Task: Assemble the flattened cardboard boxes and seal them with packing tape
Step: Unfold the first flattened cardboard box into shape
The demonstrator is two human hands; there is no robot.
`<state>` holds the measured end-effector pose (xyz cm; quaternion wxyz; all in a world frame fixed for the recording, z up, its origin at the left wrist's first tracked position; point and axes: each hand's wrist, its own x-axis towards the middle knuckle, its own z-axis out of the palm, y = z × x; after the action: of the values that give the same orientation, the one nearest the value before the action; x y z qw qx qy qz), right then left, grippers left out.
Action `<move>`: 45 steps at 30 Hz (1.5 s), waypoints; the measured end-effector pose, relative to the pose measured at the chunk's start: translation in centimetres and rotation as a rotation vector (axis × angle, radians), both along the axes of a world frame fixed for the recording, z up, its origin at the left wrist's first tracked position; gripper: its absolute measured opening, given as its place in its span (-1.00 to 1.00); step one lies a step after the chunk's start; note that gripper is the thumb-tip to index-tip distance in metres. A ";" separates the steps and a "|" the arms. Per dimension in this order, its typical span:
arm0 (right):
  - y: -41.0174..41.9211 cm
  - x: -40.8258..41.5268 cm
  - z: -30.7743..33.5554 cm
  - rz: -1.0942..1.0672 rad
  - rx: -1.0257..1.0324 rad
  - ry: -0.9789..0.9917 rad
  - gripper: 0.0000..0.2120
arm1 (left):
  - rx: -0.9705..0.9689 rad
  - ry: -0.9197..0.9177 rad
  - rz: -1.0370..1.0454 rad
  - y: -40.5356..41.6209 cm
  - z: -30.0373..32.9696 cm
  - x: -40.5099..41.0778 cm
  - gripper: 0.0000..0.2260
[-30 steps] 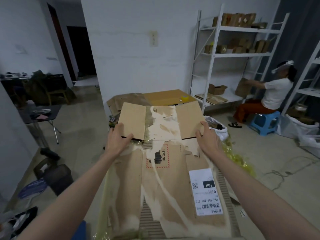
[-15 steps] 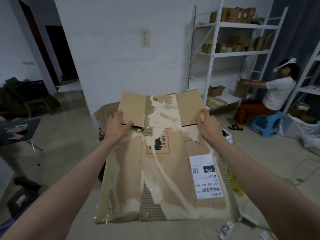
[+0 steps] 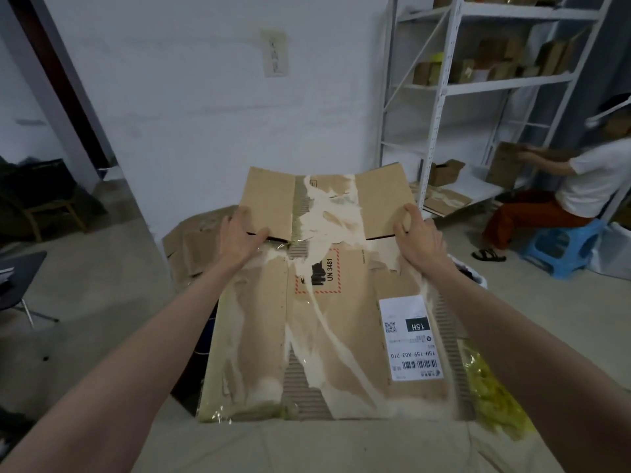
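I hold a flattened brown cardboard box (image 3: 327, 336) out in front of me, its torn face up, with a red-framed UN 3481 mark and a white shipping label (image 3: 411, 339). My left hand (image 3: 239, 238) grips its left edge at the slot where the far flaps (image 3: 327, 203) begin. My right hand (image 3: 418, 238) grips the right edge at the same height, fingers curled over the right flap. Old clear tape clings to the near left corner. No tape roll is in view.
More flattened cardboard (image 3: 191, 247) lies piled beyond the box by the white wall. White metal shelving (image 3: 478, 87) with small boxes stands at the right. A person (image 3: 563, 196) sits on a blue stool (image 3: 560, 247). Yellow plastic scraps (image 3: 495, 394) lie at right.
The box has been lifted higher and closer to the wall. Both hands keep their grip on its sides. The view has swung right and forward.
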<state>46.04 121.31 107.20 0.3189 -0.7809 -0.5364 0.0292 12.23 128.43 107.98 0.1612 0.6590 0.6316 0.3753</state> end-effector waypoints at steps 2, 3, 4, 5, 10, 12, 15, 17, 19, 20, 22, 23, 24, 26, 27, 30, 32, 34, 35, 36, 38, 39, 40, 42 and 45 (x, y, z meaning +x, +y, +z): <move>4.7 1.3 0.2 0.013 0.025 -0.001 -0.55 | 0.004 -0.006 0.020 4.3 0.5 1.3 -0.35; 6.9 1.7 0.3 0.015 0.030 -0.002 -0.55 | 0.008 -0.011 0.032 6.1 0.5 1.6 -0.35; 8.8 1.9 0.3 0.012 0.024 0.000 -0.55 | 0.008 -0.015 0.041 7.8 0.2 1.8 -0.34; 10.5 2.1 0.2 0.007 0.013 0.008 -0.55 | 0.010 -0.019 0.048 9.3 -0.1 2.0 -0.35; 18.8 3.3 -0.3 0.056 0.003 -0.001 -0.53 | -0.026 0.027 0.058 17.4 -1.2 2.8 -0.34; 22.2 4.0 -0.7 0.067 0.001 0.004 -0.53 | -0.036 0.033 0.063 20.5 -1.7 3.4 -0.35; 27.5 5.1 -1.5 0.071 -0.005 0.011 -0.54 | -0.044 0.026 0.062 25.7 -2.5 4.3 -0.34; 31.4 5.8 -2.1 0.071 -0.020 0.016 -0.54 | -0.052 0.016 0.054 29.7 -3.3 4.9 -0.33; 35.8 6.6 -3.0 0.082 -0.024 0.017 -0.54 | -0.063 0.009 0.048 34.1 -4.0 5.5 -0.33; 38.0 7.0 -3.3 0.087 -0.026 0.018 -0.53 | -0.068 0.003 0.047 36.5 -4.3 5.9 -0.32; 42.8 7.9 -3.6 0.088 -0.025 0.017 -0.54 | -0.069 -0.005 0.039 41.3 -4.6 6.7 -0.32; 45.0 8.2 -3.5 0.078 -0.029 0.017 -0.55 | -0.067 -0.003 0.034 43.7 -4.6 7.2 -0.32; 47.3 8.6 -3.5 0.065 -0.034 0.010 -0.56 | -0.068 -0.006 0.027 46.1 -4.7 7.7 -0.32; 51.7 9.4 -2.9 0.052 -0.031 -0.003 -0.58 | -0.077 -0.036 0.021 50.4 -4.5 8.8 -0.33; 53.7 9.9 -2.6 0.042 -0.020 -0.001 -0.59 | -0.078 -0.041 0.021 52.7 -4.3 9.5 -0.34; 57.7 11.3 -2.5 0.015 -0.009 0.006 -0.60 | -0.075 -0.043 0.000 57.6 -4.5 11.3 -0.35; 60.2 12.5 -2.9 -0.015 -0.012 -0.013 -0.59 | -0.084 -0.041 -0.015 60.6 -4.8 12.7 -0.35; 62.4 14.0 -3.1 -0.040 -0.017 -0.009 -0.58 | -0.089 -0.028 -0.048 63.6 -5.1 14.5 -0.36; 64.1 14.8 -3.2 -0.055 -0.025 -0.003 -0.58 | -0.096 -0.015 -0.047 65.4 -5.0 15.3 -0.36; 65.4 15.5 -3.6 -0.060 -0.034 -0.007 -0.58 | -0.103 -0.014 -0.047 66.9 -5.2 16.1 -0.36; 68.2 17.0 -5.0 -0.061 -0.058 -0.010 -0.58 | -0.119 -0.009 -0.052 69.7 -6.2 17.7 -0.36; 69.7 17.8 -5.6 -0.067 -0.069 -0.003 -0.58 | -0.124 0.000 -0.053 71.0 -6.8 18.4 -0.36; 71.3 18.7 -6.3 -0.064 -0.078 0.001 -0.58 | -0.128 0.005 -0.052 72.4 -7.4 19.1 -0.35; 74.7 20.4 -7.8 -0.049 -0.109 0.005 -0.56 | -0.154 0.002 -0.040 75.1 -9.0 20.5 -0.35; 80.0 22.8 -10.2 0.003 -0.155 0.007 -0.54 | -0.190 0.002 0.007 79.0 -11.5 22.6 -0.35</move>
<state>68.83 201.30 97.02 0.2593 -0.8022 -0.5326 0.0739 34.86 207.45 96.44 0.2212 0.6389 0.6667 0.3137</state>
